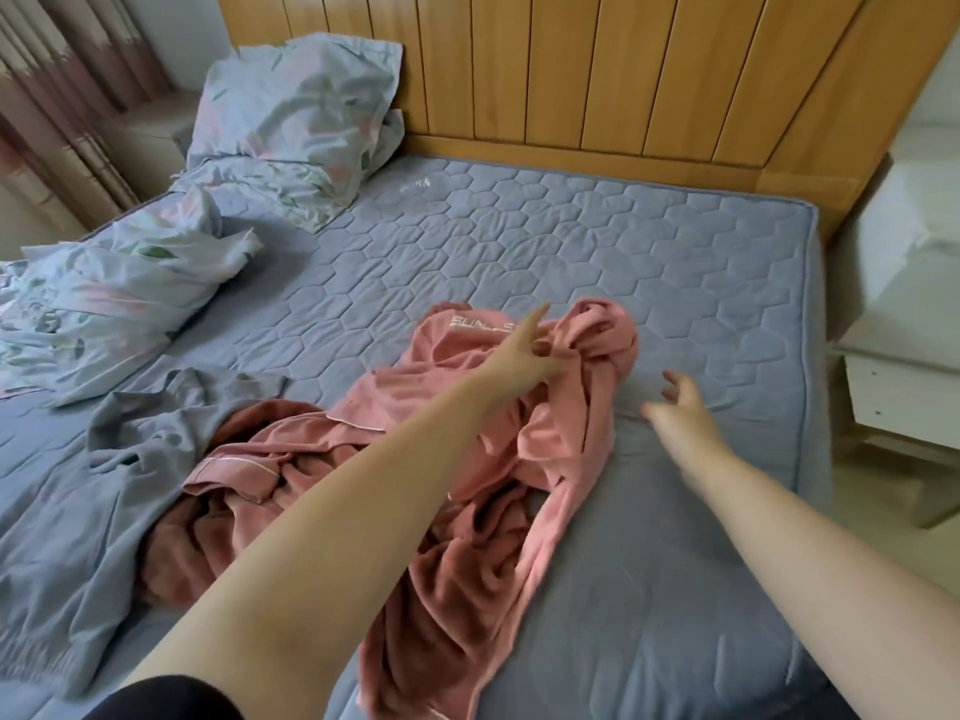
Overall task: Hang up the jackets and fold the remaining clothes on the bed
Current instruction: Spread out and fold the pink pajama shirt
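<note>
Both bare arms reach out over the bed (571, 236), away from the body and toward the wooden headboard (571, 70).

The left arm is stretched long and nearly straight across the heap of clothes. The left hand (519, 356) sits on the far end of the pink top (571, 439). Its grip is closed on a bunched fold of that cloth, with thumb and lower fingers pinched round it. The index finger (535, 317) sticks out straight, pointing at the pale lettering on the top.

The right arm comes in from the lower right, bent a little at the elbow. The right hand (680, 402) is blurred, palm down, over bare mattress just right of the top. Its fingers are spread and slightly bent, and its grip is loose with nothing in it. I cannot tell whether it touches the mattress.

The pink top lies crumpled mid-bed, trailing back toward the person under the left forearm. Touching it on the left is a darker rust garment (249, 459) with pale piping. A grey garment (156, 444) lies spread just beyond that, partly over it.

A pillow (296, 106) leans on the headboard at the far left, with a rumpled quilt (104, 304) nearer the left edge. A curtain (47, 96) hangs behind them, and a white nightstand (909, 283) stands off the bed's right side
</note>
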